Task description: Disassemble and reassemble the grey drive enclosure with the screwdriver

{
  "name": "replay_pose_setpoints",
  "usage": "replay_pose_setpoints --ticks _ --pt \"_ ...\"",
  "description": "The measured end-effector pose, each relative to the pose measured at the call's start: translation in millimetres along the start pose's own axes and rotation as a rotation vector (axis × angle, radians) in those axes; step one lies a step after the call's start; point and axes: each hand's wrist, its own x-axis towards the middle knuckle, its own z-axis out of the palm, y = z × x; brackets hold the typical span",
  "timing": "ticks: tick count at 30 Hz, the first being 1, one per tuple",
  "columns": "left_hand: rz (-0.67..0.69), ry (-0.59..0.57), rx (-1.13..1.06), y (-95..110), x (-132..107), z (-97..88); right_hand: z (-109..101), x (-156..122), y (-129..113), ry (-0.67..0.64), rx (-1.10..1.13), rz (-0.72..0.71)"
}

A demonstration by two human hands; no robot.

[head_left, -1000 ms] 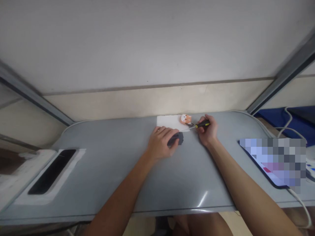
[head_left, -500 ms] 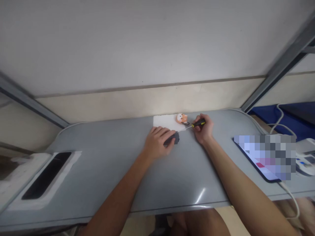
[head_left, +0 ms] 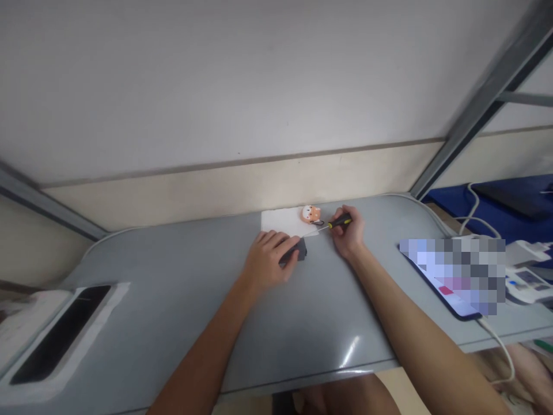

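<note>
My left hand [head_left: 268,256] is closed around a small dark grey block-shaped device [head_left: 298,251], holding it down on the grey table [head_left: 194,300]. In my right hand [head_left: 351,230] is a screwdriver [head_left: 341,221] with a black and yellow handle. Its thin metal shaft points left, and the tip meets or lies very near the upper edge of the grey device; exact contact is too small to tell. Just behind the hands, an orange and white animal-shaped case [head_left: 311,214] with a dark loop rests on white paper [head_left: 280,221].
To the right lies a tablet or large phone [head_left: 449,294] with its screen lit and partly pixelated, a white cable [head_left: 501,340] running from it. White adapters [head_left: 529,285] stand beyond. A dark flat phone-like object [head_left: 63,334] lies at left. The wall [head_left: 224,178] borders the back.
The camera view has shifted slightly to the right, so things appear further left. Both hands keep their grips, with the screwdriver still at the grey device.
</note>
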Motion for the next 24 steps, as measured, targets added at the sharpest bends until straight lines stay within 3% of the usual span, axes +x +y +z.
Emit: replay_pose_setpoints --ticks 24 --pt "0.020 -0.067 -0.039 -2.6 1.7 -2.1 0.8 -1.6 -3.7 0.003 0.007 0.026"
